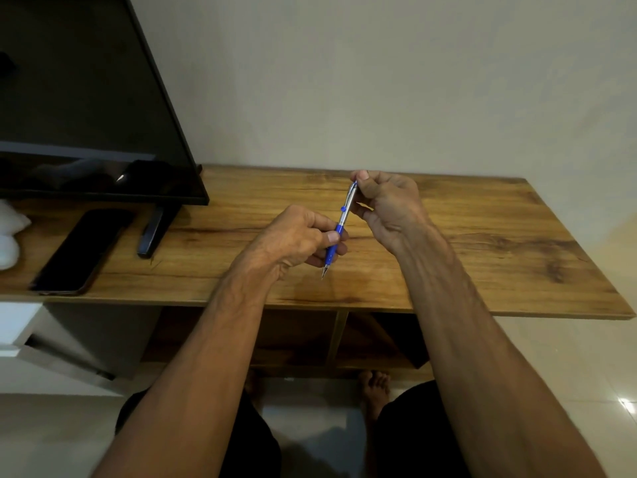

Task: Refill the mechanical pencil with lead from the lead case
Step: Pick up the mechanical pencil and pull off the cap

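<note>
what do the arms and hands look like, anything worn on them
The left hand and right hand wear no gloves; no ring, watch or bracelet is visible. The left arm and right arm are bare to the frame edge, no sleeves showing.

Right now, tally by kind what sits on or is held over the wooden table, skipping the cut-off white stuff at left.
Bare hands: 2, left hand, right hand
Blue-and-silver mechanical pencil: 1
Black flat smartphone: 1
Black flat screen on stand: 1
Total: 5
</note>
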